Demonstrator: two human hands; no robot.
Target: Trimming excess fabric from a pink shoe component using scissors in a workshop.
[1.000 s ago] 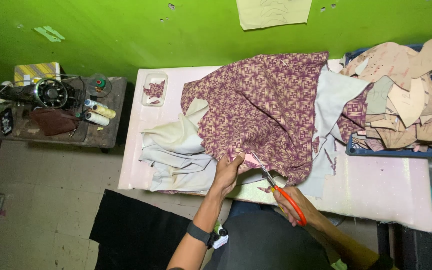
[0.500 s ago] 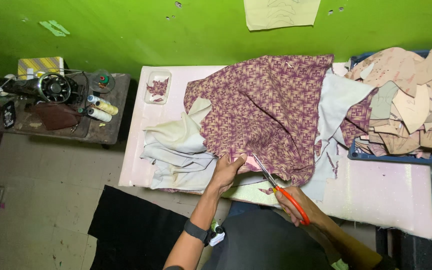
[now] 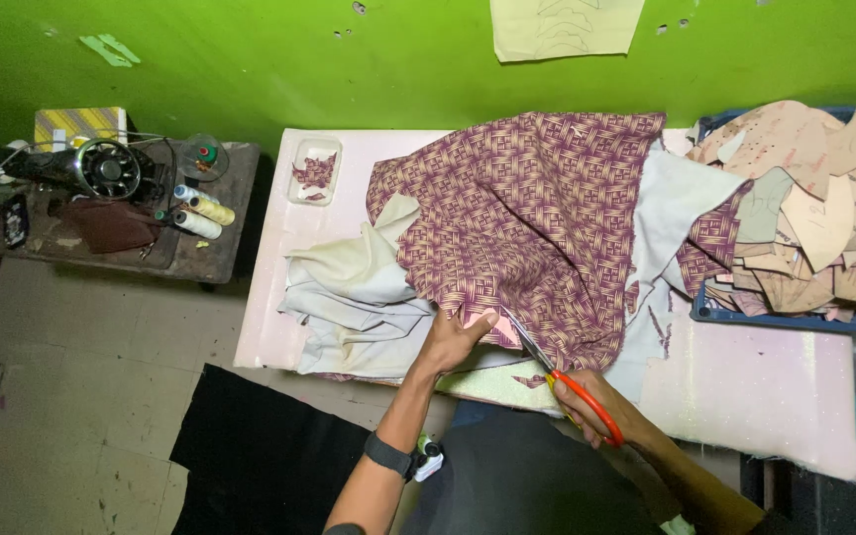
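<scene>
Maroon woven-print cotton fabric (image 3: 537, 233) lies on pale pink counter (image 3: 745, 396), just ahead of both hands | I see left hand (image 3: 455, 339) flat, released, pinning its near edge | right hand (image 3: 587, 401) clenched on orange-handled steel scissors (image 3: 562, 376), blades aimed up-left, nearer the cut.

A pink table (image 3: 745, 396) bears patterned maroon cloth (image 3: 537, 228), cream fabric (image 3: 359, 287), perhaps lining.
</scene>
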